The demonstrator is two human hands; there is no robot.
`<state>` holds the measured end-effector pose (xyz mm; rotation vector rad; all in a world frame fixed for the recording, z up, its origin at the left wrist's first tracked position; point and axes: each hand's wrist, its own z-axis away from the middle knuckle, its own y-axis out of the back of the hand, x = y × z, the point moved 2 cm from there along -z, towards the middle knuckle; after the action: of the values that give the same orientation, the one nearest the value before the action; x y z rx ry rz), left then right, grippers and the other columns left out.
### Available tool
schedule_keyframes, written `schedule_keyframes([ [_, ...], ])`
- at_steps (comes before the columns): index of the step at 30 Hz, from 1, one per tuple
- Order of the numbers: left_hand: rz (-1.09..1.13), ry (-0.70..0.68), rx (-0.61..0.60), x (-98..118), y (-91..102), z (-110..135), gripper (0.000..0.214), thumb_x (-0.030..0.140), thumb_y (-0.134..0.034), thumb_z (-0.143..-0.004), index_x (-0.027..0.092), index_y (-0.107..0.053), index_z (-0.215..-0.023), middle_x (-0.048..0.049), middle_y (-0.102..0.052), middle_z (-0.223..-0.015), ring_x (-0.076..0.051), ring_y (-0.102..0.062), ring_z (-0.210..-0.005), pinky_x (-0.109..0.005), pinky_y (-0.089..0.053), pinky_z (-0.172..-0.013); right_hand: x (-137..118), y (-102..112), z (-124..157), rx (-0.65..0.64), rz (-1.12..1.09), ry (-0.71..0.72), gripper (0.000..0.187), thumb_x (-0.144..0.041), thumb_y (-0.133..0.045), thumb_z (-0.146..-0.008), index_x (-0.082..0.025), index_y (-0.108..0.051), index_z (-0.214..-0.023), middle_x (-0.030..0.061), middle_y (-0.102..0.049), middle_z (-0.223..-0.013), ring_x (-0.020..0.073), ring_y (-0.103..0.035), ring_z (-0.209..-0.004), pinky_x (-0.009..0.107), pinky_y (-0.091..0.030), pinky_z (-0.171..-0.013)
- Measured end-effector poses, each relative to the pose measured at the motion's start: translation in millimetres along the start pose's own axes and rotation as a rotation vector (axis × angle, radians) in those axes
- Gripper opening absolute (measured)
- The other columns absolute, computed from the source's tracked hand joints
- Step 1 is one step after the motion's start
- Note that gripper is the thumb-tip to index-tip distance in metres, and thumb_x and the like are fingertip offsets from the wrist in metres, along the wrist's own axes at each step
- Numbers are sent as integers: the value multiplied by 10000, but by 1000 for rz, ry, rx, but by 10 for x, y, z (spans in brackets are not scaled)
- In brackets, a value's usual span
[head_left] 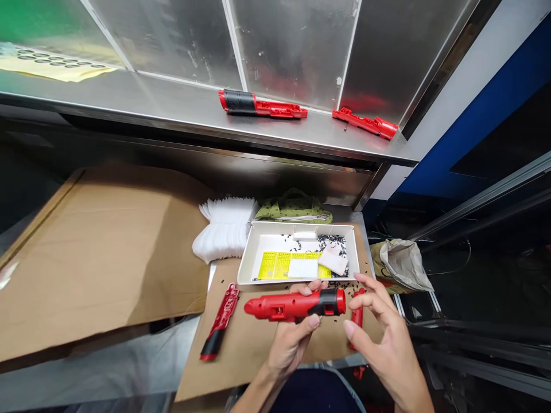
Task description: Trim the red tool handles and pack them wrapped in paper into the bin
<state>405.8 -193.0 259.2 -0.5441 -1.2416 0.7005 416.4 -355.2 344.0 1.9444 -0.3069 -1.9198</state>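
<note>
My left hand [293, 338] grips a red plastic tool housing with a black collar [297, 304], held level above a cardboard sheet [241, 350]. My right hand [383, 332] hovers just right of the housing's black end, fingers spread and holding nothing. A small red part [357, 314] lies on the cardboard behind my right fingers. Another red housing half with a black tip [219, 321] lies on the cardboard to the left.
A white tray [252, 258] holds yellow label sheets, white pads and small black screws. A stack of white sheets [224, 229] sits left of it. Two red housings [262, 106] [365, 123] rest on the steel shelf above. A large cardboard sheet [103, 252] lies left; a crumpled bag [402, 264] right.
</note>
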Motion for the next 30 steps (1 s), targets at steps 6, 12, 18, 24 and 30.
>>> schedule_keyframes([
  [6,90,74,69,13,-21,-17,517,350,-973,-518,278,-629,-896,-8,-736,-1157,-285,-614,-1262,-426,-433,-1141,-16,82,62,108,-27,13,380,-382,-565,-935,-232,-583,-587,67,-612,-1340,282,-485,-1341,405,-342,-1083],
  [12,-92,24,45,124,-13,-20,545,463,-933,-570,259,-660,-996,-58,-742,-1122,-308,-668,-1158,-455,-470,-1100,157,74,-40,275,-95,46,193,-405,-587,-937,-242,-610,-835,80,-574,-1388,260,-502,-1334,421,-388,-1090],
  [18,-696,-76,170,458,328,-141,482,482,-894,-601,215,-725,-964,-117,-752,-1080,-363,-658,-1135,-515,-440,-1106,1036,235,-596,158,362,-111,304,-399,-481,-934,-195,-599,-1127,124,-699,-1164,257,-678,-1066,405,-533,-912],
  [24,-412,164,255,316,726,-97,760,671,-761,-702,203,-612,-1282,-92,-719,-1049,-329,-713,-1052,-412,-553,-901,1403,-321,-1258,-116,613,-118,373,-157,-601,-820,-168,-645,-1190,130,-681,-1240,275,-625,-1171,375,-448,-1006],
  [30,-320,308,132,152,755,90,705,360,-904,-634,235,-600,-1258,13,-623,-911,-193,-699,-800,-303,-524,-754,1439,-721,-1540,-227,711,-75,555,-49,-683,-733,-98,-605,-1280,206,-655,-1244,339,-501,-1311,438,-287,-1153],
])
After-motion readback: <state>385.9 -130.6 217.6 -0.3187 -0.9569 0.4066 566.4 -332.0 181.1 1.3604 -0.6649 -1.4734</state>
